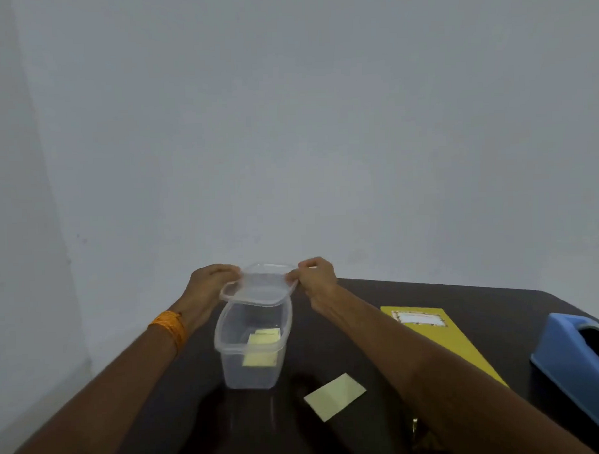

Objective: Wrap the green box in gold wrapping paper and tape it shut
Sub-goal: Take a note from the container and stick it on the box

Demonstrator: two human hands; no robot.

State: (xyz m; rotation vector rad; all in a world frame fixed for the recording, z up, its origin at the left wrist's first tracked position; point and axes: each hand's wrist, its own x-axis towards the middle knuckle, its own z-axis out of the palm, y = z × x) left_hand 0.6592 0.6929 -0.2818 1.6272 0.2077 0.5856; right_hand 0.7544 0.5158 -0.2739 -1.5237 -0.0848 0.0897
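Clear plastic lid (259, 289) is hovering just above an open clear container (253, 364), which is standing on the dark table (480, 298). The left hand (210, 281) and right hand (315, 275) are each pinching an opposite edge of the lid. Pale green pieces (261, 347) are lying inside the container. Another pale green flat piece (334, 397) is lying on the table just beside it. A blue tape dispenser (574, 363) is sitting at the right edge.
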